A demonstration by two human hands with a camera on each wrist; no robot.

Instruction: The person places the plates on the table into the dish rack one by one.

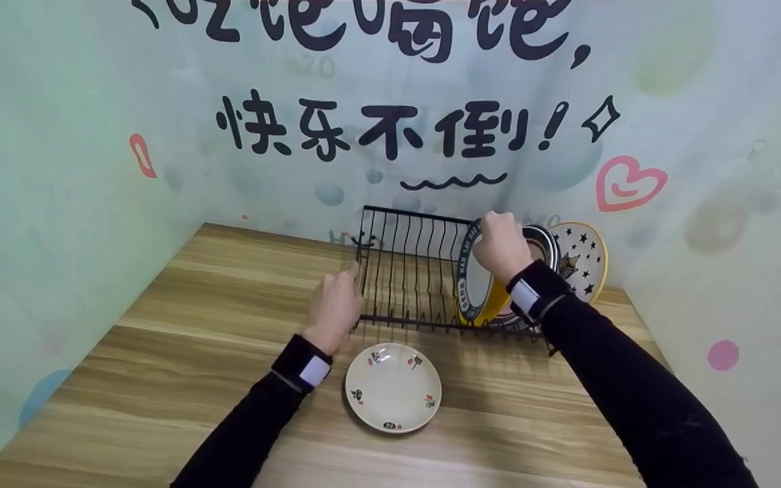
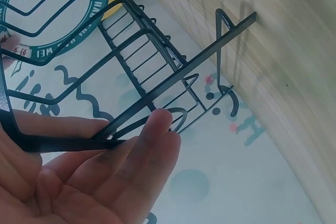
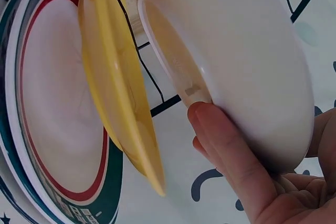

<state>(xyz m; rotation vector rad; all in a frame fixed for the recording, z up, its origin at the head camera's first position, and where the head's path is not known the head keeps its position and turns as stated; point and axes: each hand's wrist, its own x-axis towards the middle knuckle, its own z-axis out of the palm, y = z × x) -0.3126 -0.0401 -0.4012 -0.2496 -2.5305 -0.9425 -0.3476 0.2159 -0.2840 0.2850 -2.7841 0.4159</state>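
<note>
A black wire dish rack (image 1: 404, 271) stands near the back wall. My left hand (image 1: 336, 301) grips its left end, with the fingers around the frame wire (image 2: 63, 142) in the left wrist view. My right hand (image 1: 502, 244) pinches the upper edge of a plate (image 1: 477, 274) with a dark lettered rim, upright in the rack. Its white underside (image 3: 247, 61) faces the right wrist camera, fingers against it. Beside it stand a yellow plate (image 3: 107, 66) and a red-ringed, green-rimmed plate (image 3: 63, 98). Furthest right is a star-patterned plate (image 1: 577, 261), partly hidden.
A small cream plate (image 1: 394, 386) with little pictures around its rim lies flat on the wooden table (image 1: 180, 352), in front of the rack. Printed fabric walls (image 1: 282, 176) enclose the table at the back and both sides.
</note>
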